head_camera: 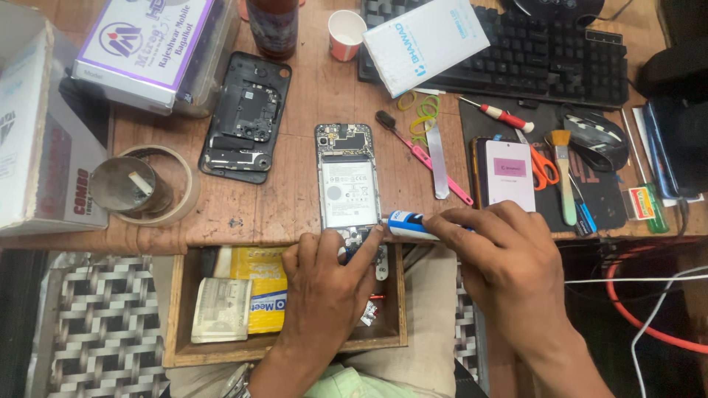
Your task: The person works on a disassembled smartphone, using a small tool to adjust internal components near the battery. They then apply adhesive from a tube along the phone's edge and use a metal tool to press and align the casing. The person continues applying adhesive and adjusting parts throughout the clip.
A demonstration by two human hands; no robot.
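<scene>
A: What is each hand doing?

B: The left hand [324, 291] rests at the near edge of the wooden surface [295, 214], fingers curled down onto the bottom end of an opened phone [348, 180] that lies face down with its back off, white battery and circuit board showing. Its forefinger presses beside the phone's lower right corner.

A: And the right?

B: The right hand [509, 262] is closed around a small blue and white tube [408, 223], with the tip pointing at that same lower corner, touching or nearly so; I cannot tell which.

A: What lies around them?

B: The removed back cover [247, 118] sits left of the phone, with a roll of tape [147, 184] further left. To the right are a pink-handled brush [420, 155], a metal blade [436, 162], and a second phone [507, 173] on a dark mat beside orange scissors [544, 166]. A black keyboard [546, 55] lies at the back. Under the left hand, an open wooden drawer [181, 317] holds folded paper and a yellow packet.
</scene>
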